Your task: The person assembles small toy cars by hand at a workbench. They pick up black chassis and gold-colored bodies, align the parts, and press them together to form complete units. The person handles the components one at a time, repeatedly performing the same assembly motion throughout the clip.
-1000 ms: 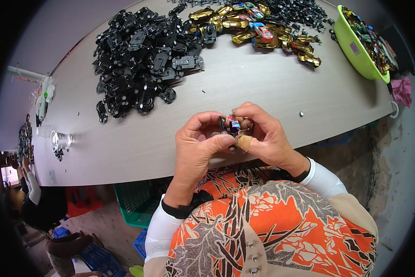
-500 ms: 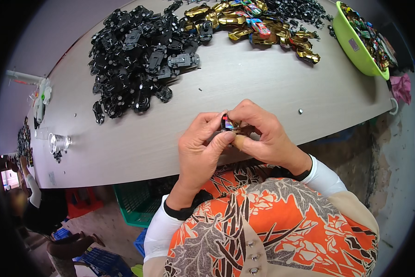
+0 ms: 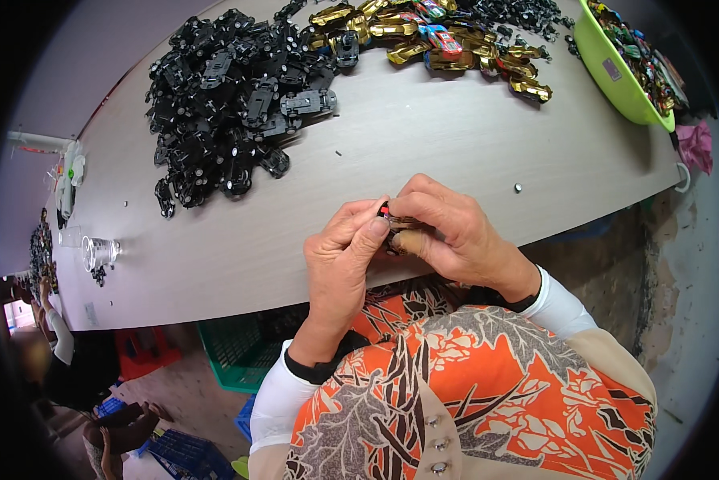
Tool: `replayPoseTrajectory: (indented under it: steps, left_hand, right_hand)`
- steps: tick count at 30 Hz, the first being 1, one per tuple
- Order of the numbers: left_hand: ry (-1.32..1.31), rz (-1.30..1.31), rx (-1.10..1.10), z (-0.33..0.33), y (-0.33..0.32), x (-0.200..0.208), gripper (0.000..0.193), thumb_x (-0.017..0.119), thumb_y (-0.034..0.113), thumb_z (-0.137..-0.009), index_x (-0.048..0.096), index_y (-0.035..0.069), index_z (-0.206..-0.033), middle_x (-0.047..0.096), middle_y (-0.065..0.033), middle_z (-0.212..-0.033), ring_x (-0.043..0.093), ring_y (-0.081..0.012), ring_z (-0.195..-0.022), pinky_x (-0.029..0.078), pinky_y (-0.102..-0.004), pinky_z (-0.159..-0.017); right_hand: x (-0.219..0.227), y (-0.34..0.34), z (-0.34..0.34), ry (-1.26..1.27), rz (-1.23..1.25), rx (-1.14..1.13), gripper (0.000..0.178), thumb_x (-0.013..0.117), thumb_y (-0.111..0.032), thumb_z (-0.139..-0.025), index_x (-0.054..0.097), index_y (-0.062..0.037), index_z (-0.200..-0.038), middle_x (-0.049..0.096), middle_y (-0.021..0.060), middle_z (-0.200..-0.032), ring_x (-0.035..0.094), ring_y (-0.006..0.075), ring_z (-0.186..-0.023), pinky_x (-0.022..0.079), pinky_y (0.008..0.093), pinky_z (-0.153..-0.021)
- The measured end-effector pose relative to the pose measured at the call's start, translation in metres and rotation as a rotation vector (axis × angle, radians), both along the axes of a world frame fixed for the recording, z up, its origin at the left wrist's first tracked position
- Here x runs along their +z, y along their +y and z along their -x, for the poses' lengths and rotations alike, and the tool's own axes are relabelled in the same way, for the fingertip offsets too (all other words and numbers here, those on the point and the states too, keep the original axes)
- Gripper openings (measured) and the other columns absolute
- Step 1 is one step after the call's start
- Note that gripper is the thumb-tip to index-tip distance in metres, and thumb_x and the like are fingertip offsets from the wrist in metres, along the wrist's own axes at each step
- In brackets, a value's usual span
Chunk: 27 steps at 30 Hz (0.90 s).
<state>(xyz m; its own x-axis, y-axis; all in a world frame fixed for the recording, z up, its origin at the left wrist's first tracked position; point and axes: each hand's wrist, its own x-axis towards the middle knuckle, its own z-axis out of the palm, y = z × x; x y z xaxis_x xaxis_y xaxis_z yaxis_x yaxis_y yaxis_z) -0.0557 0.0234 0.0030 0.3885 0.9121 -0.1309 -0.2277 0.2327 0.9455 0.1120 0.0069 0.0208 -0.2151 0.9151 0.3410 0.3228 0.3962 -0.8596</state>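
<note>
Between my two hands, over the table's near edge, is a small toy car, mostly covered by my fingers; bits of red, black and gold show. My left hand grips one end with thumb and fingers. From the other side my right hand pinches it, thumb below and fingers above. Beyond them on the left lies a big heap of black toy car chassis. Gold toy car bodies are piled at the far middle, a few with coloured prints.
A green basin full of colourful toy cars stands at the far right. Small black parts lie at the back. Left on the table is a clear cup. Below sits a green crate. Another person works at the far left.
My left thumb and fingers have closed further over the toy car, so less of it shows. Both hands stay in nearly the same place; the view has shifted slightly.
</note>
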Motion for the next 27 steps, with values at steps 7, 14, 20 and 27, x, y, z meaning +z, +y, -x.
replayPoseTrajectory:
  steps: [7,14,20,27]
  left_hand:
    - [0.153,-0.234,-0.018,-0.003,-0.005,0.012,0.026,0.056,0.007,-0.089,0.061,-0.002,-0.112,0.061,-0.0094,-0.108,0.057,-0.0116,-0.091,0.047,-0.0215,-0.076]
    - [0.078,-0.157,-0.018,0.000,-0.008,0.011,0.028,0.060,0.002,-0.084,0.061,-0.004,-0.112,0.061,-0.0153,-0.112,0.058,-0.0162,-0.100,0.047,-0.0251,-0.083]
    - [0.116,-0.257,0.091,-0.006,-0.015,0.013,0.030,0.066,-0.006,-0.076,0.063,-0.004,-0.106,0.063,-0.0153,-0.108,0.062,-0.0182,-0.094,0.051,-0.0277,-0.082]
    - [0.271,-0.699,0.092,-0.005,-0.014,0.000,0.027,0.067,-0.006,-0.075,0.065,-0.003,-0.101,0.062,-0.0185,-0.108,0.064,-0.0232,-0.093,0.052,-0.0287,-0.080]
  right_hand:
    - [0.000,-0.005,-0.002,0.012,-0.006,-0.040,0.021,0.064,0.001,-0.074,0.056,-0.0022,-0.093,0.051,0.0098,-0.080,0.056,0.0264,-0.065,0.044,0.0327,-0.055]
    - [0.007,-0.006,-0.012,0.099,0.101,0.065,0.013,0.067,-0.002,-0.076,0.057,0.0000,-0.084,0.052,0.0054,-0.085,0.052,0.0116,-0.068,0.043,0.0225,-0.058]
    - [0.004,-0.007,-0.009,0.584,0.467,0.040,0.008,0.065,0.000,-0.075,0.057,-0.0010,-0.075,0.051,0.0057,-0.091,0.052,0.0065,-0.065,0.045,0.0182,-0.053]
    - [0.001,-0.007,-0.006,0.725,0.539,0.052,0.012,0.062,0.005,-0.072,0.052,-0.0007,-0.068,0.051,0.0063,-0.091,0.054,0.0076,-0.063,0.046,0.0186,-0.052]
